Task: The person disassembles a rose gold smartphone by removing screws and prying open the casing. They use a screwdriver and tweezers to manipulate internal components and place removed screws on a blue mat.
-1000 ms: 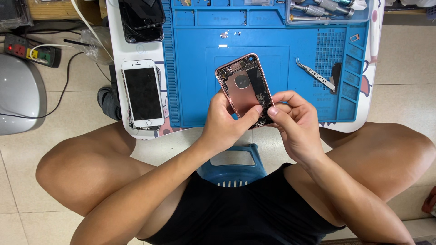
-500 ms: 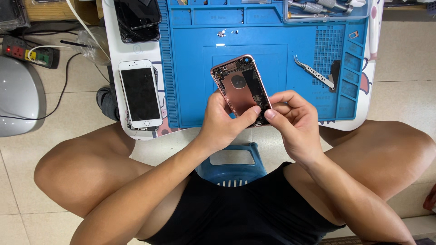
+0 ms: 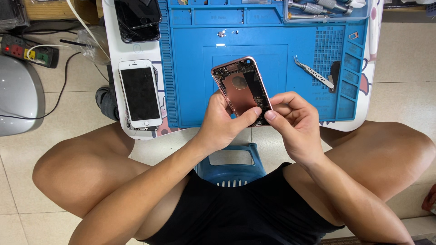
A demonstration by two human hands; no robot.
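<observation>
The small white tabletop point(image 3: 116, 50) sits low in front of the seated person, knees spread to either side of it, and most of it is covered by a blue work mat point(image 3: 272, 50) with ridged edges and little compartments along the far and right sides. On the floor to the left lies a grey rounded casing point(image 3: 18, 97), and beyond it a dark power strip point(image 3: 27, 51) with a cable trailing off. A blue plastic stool point(image 3: 231, 165) shows between the thighs.

On the bare strip of tabletop left of the mat lies a white phone point(image 3: 140, 93), screen up, and further back a dark phone screen point(image 3: 137, 18) resting at a slant. Metal tweezers point(image 3: 313, 73) lie on the right part of the mat, well apart from the hands, and a few tools point(image 3: 318, 7) are in the tray at the far right corner.

Held up above the near edge of the mat is an opened rose-gold phone housing point(image 3: 240, 88), its inside facing up and tilted to the left. The left hand point(image 3: 222, 124) has its grip closed on the housing's lower end, thumb lying across the near corner. The right hand point(image 3: 295, 120) pinches narrowly at that same lower right corner, thumb tip touching the housing's edge just beside the left thumb.
</observation>
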